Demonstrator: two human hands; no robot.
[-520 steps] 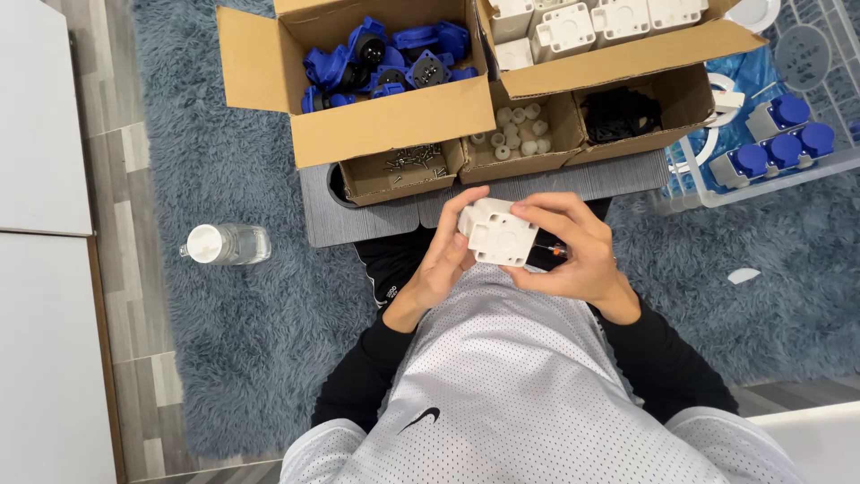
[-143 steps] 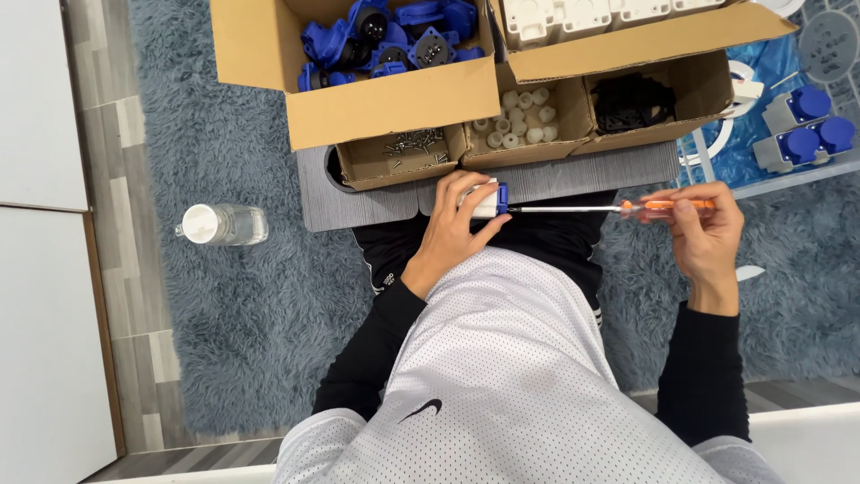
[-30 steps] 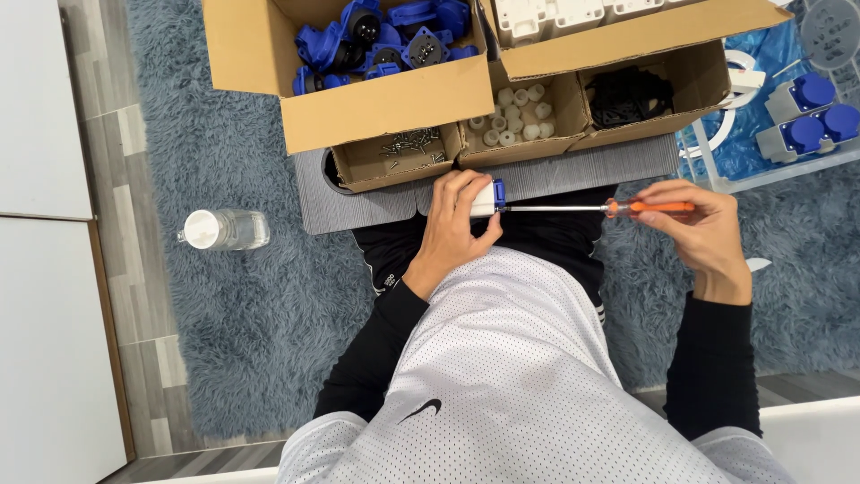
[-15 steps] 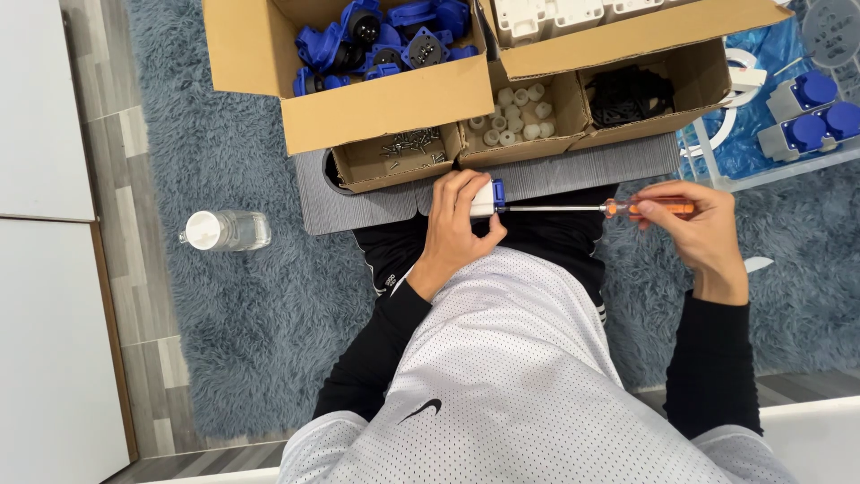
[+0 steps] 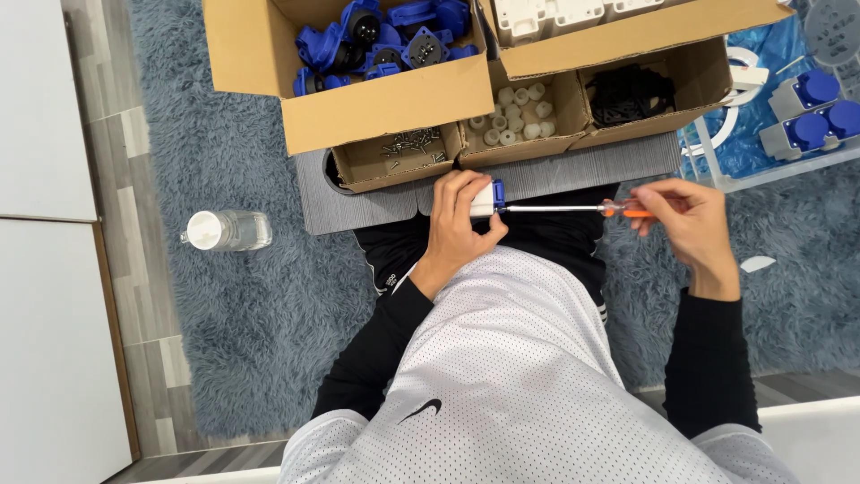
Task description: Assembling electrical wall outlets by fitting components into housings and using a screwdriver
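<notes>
My left hand grips a small white socket housing with a blue part over my lap. My right hand holds an orange-handled screwdriver level, with its tip pressed into the blue side of the housing. Both hands sit just in front of a grey board.
Cardboard boxes stand ahead: blue socket parts, white housings, screws, white caps, black pieces. A clear tray with blue-capped units is at the right. A plastic bottle lies on the blue rug at the left.
My right hand has turned a little on the screwdriver handle. The left hand and the housing stay where they were.
</notes>
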